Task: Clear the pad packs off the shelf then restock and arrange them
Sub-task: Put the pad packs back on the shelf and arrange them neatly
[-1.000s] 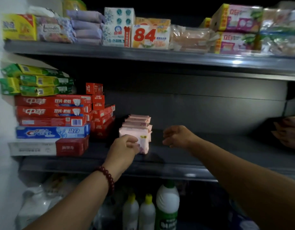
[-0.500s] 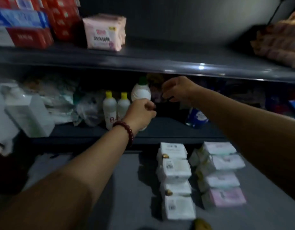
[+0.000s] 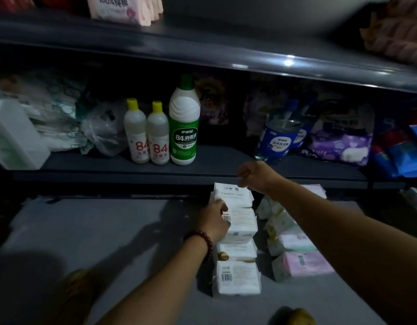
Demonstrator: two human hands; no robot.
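Several white pad packs (image 3: pixel 237 277) lie in a row on the grey floor (image 3: pixel 104 231), with pink and pale green pad packs (image 3: pixel 306 262) in a second row to their right. My left hand (image 3: pixel 213 221) grips the left edge of the second-farthest white pack (image 3: pixel 245 221), thumb on top. My right hand (image 3: pixel 258 177) hovers over the farthest white pack (image 3: pixel 233 195), fingers loosely curled and holding nothing. More pink pad packs (image 3: pixel 123 8) stand on the upper shelf (image 3: pixel 202 50), top left.
The bottom shelf (image 3: pixel 109 166) holds two yellow-capped bottles (image 3: pixel 136 137), a tall green-labelled bottle (image 3: pixel 184 127), a blue bottle (image 3: pixel 278 137), a purple bag (image 3: pixel 339 146) and white plastic-wrapped goods at left. Yellow shoes (image 3: pixel 296 316) show at the lower edge.
My view has dropped from the upper shelf to the floor. Both hands came down from the shelf; my left hand now grips a white pack and my right hangs over the farthest one.
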